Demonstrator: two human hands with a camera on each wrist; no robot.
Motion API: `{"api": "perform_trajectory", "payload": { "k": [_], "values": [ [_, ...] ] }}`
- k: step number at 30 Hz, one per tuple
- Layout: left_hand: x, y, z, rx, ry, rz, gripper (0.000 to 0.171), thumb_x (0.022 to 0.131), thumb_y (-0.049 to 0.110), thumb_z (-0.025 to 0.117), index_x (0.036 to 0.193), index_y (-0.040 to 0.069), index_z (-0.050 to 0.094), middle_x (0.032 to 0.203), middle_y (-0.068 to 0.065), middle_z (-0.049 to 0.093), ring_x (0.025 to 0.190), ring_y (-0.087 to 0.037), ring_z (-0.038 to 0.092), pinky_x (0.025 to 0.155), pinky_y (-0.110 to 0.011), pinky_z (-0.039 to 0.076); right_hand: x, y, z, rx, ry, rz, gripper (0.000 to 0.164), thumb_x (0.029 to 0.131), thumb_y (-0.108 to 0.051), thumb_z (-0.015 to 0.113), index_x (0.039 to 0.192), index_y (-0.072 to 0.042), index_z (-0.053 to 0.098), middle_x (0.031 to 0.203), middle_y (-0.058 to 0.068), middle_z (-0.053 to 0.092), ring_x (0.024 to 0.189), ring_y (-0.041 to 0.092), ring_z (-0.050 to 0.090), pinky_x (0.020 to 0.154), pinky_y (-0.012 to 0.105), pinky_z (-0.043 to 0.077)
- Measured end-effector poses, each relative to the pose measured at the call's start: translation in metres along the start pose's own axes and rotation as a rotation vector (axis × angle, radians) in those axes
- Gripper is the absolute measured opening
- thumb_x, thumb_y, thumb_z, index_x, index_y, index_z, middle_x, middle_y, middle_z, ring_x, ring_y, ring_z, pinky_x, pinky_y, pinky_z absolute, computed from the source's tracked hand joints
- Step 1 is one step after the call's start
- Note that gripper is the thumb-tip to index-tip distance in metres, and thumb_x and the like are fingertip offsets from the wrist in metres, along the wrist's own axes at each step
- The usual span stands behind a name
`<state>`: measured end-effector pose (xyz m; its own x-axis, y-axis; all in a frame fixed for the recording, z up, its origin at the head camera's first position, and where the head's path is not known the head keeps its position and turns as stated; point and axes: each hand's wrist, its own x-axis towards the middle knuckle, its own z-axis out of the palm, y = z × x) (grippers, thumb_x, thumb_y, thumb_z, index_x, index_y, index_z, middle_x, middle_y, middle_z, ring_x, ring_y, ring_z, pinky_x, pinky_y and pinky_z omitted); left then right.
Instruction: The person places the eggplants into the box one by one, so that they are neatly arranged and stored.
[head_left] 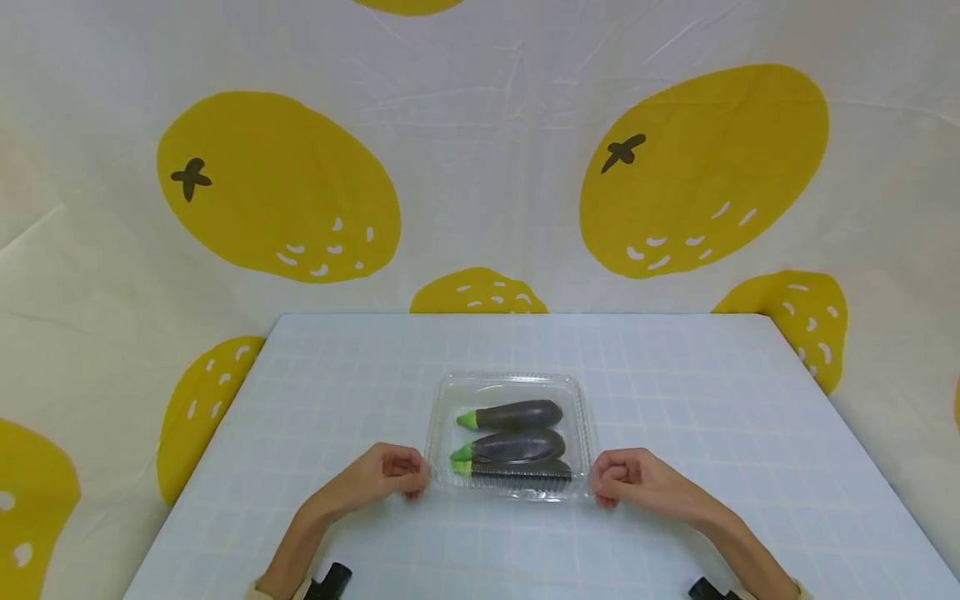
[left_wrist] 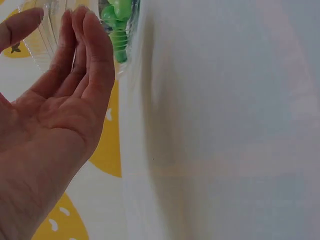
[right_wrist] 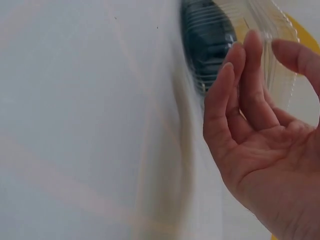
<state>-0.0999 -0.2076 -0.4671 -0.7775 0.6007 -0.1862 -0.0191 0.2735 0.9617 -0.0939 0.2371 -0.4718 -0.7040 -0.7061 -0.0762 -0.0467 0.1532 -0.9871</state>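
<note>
In the head view, a clear plastic food container [head_left: 512, 383] with a ridged rim is over the middle of the table. Inside it, three dark purple eggplants [head_left: 519, 446] lie side by side, their green stems to the left. My left hand [head_left: 393, 471] holds the container's near left edge, fingers bent and thumb apart on the other side of the rim. At the near right edge my right hand [head_left: 622, 477] holds it likewise, and in the right wrist view the container wall [right_wrist: 270, 65] passes between thumb and fingertips.
The table [head_left: 360, 358] has a pale checked cover. Behind it hangs a white cloth [head_left: 487, 167] printed with large yellow fruit shapes. Black wrist cameras [head_left: 330, 581] show at both forearms, low in the head view.
</note>
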Motion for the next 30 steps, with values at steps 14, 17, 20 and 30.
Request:
{"api": "perform_trajectory", "payload": {
  "k": [14,17,20,30],
  "values": [
    [0.0002,0.002,-0.0025,-0.068,-0.13,-0.01,0.028,0.102,0.017,0.065,0.095,-0.009,0.072,0.088,-0.022,0.07,0.073,-0.013,0.065,0.072,-0.027,0.059,0.004,0.0031,0.0012,0.073,-0.083,0.047,0.02,0.104,-0.007,0.057,0.095,0.006,0.071,0.084,0.021,0.074,0.077,0.015,0.069,0.073,0.033,0.061],
    [0.0003,0.0012,-0.0028,-0.077,-0.142,-0.007,0.029,0.103,0.017,0.065,0.094,-0.01,0.072,0.088,-0.024,0.07,0.073,-0.013,0.065,0.071,-0.027,0.059,0.0046,0.0032,0.0012,0.071,-0.07,0.064,0.022,0.104,-0.008,0.058,0.089,0.003,0.071,0.083,0.021,0.074,0.076,0.013,0.068,0.073,0.032,0.06],
    [0.0002,0.0006,-0.0026,-0.087,-0.15,0.0,0.03,0.103,0.017,0.065,0.093,-0.011,0.071,0.088,-0.025,0.07,0.072,-0.012,0.064,0.071,-0.026,0.059,0.005,0.0033,0.0009,0.077,-0.057,0.073,0.023,0.103,-0.009,0.059,0.087,0.003,0.07,0.08,0.02,0.074,0.074,0.012,0.068,0.073,0.031,0.06],
    [0.0006,0.0017,-0.0016,-0.103,-0.139,0.009,0.03,0.101,0.015,0.066,0.091,-0.014,0.07,0.083,-0.008,0.07,0.071,-0.011,0.063,0.069,-0.024,0.058,0.0057,0.0017,-0.0003,0.147,-0.056,0.084,0.025,0.102,-0.006,0.06,0.095,0.017,0.066,0.081,0.005,0.076,0.074,0.01,0.067,0.071,0.028,0.061]
  ]
}}
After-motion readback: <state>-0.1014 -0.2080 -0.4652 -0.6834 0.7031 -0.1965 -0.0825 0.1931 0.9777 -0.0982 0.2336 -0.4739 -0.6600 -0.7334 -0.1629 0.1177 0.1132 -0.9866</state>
